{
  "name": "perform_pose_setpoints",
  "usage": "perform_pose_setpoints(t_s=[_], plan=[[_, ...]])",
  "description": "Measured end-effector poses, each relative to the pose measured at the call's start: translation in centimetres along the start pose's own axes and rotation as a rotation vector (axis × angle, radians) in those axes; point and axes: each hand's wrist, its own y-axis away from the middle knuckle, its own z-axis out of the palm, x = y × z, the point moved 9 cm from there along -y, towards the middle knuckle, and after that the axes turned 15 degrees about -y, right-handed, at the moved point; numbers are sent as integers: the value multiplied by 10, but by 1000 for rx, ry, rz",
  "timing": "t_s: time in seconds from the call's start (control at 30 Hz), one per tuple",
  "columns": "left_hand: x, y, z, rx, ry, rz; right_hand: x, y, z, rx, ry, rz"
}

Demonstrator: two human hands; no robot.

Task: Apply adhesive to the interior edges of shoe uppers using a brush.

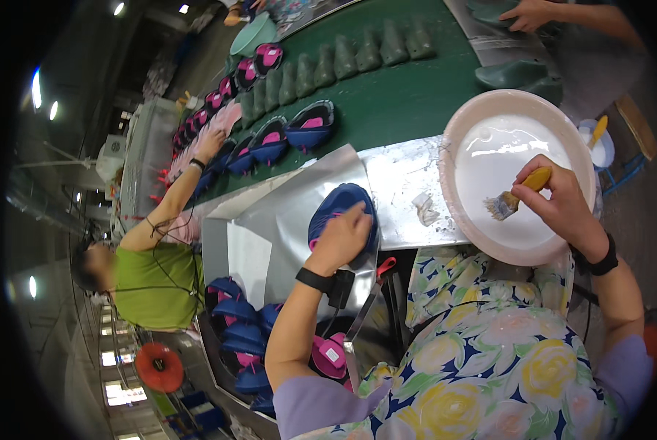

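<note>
My right hand [556, 194] grips a flat paintbrush [528, 192] by its yellow wooden handle. The whitened bristles hang over a wide pale-pink basin [453, 139] filled with white liquid [515, 136]. My left hand [343, 235] is closed on a dark blue shoe upper [334, 199] with pink inside. That upper rests on the shiny metal sheet [292, 191] in front of me. Part of it is hidden under my fingers.
Rows of dark green shoe lasts [343, 59] and blue uppers [310, 130] stand on a green table [387, 103]. A bin at lower left holds several uppers [244, 337]. A co-worker in a green shirt [156, 282] reaches in at left; another person's hand [530, 15] is at top right.
</note>
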Motion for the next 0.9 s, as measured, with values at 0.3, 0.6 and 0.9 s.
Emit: perform_pose_setpoints(t_s=[0.3, 0.6, 0.9], plan=[[-27, 26, 30, -158, -388, 437, 25, -12, -10, 37, -67, -10], [-70, -14, -54, 193, 1170, -90, 31, -11, 39, -446, 359, -29], [78, -74, -69, -151, 1134, 228, -62, -40, -52, 13, 61, -423]])
